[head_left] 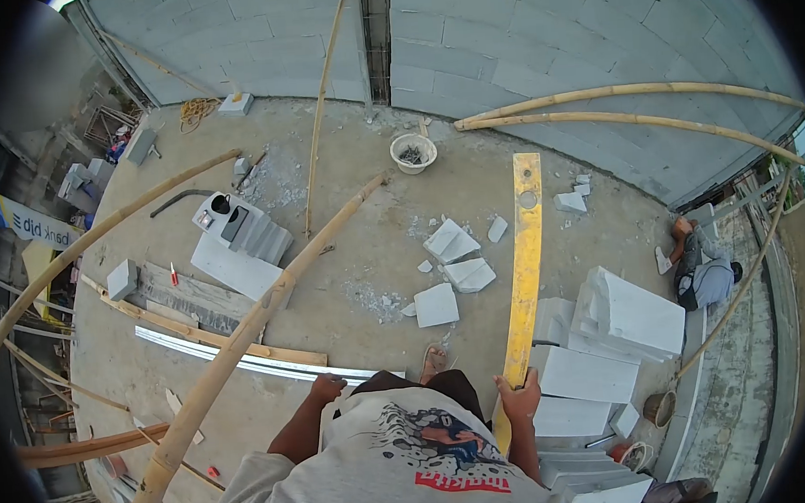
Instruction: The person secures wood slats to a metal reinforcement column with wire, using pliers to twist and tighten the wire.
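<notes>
My right hand (520,395) is closed around the lower part of a long yellow spirit level (525,262). The level stands up in front of me, with a round hole near its top end. At my left side, my left hand (328,387) hangs by my thigh with its fingers curled, and no held object shows in it. Behind that hand, shiny metal channels (211,353) lie on the floor alongside a wooden plank (284,353). Broken pale blocks (451,241) lie on the concrete ahead of my foot.
Bamboo poles (267,301) slant across the left and lean on the block wall (518,32). A white bucket (412,153) holds small dark pieces. Stacked blocks (585,369) stand at my right. Another person (706,274) sits at the right edge.
</notes>
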Tool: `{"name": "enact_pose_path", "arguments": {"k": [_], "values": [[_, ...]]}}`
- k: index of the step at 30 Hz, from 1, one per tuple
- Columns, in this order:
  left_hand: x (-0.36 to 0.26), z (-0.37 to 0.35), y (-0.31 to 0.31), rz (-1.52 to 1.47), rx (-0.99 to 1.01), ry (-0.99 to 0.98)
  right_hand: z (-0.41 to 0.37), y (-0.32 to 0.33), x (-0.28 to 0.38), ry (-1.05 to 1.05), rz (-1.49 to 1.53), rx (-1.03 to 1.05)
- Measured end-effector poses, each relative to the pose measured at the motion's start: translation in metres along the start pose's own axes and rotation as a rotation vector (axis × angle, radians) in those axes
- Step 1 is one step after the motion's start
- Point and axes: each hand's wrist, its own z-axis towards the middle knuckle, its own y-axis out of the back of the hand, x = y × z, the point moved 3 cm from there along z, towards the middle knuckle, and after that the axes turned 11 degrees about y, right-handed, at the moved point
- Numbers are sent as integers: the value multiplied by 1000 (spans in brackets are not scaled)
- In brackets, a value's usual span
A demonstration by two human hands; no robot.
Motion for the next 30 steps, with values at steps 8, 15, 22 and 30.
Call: {"name": "enact_pose_path", "arguments": {"k": [8, 15, 22, 30], "values": [[-112, 4, -12, 69, -220, -294, 199, 16, 12, 100, 317, -127], [-215, 38, 12, -173, -162, -120, 348, -39, 55, 132, 447, -118], [-315, 157, 82, -130, -278, -2, 494, -152, 137, 197, 507, -323], [-487, 121, 128, 351, 44, -330, 638, -217, 274, 162, 483, -90]]}}
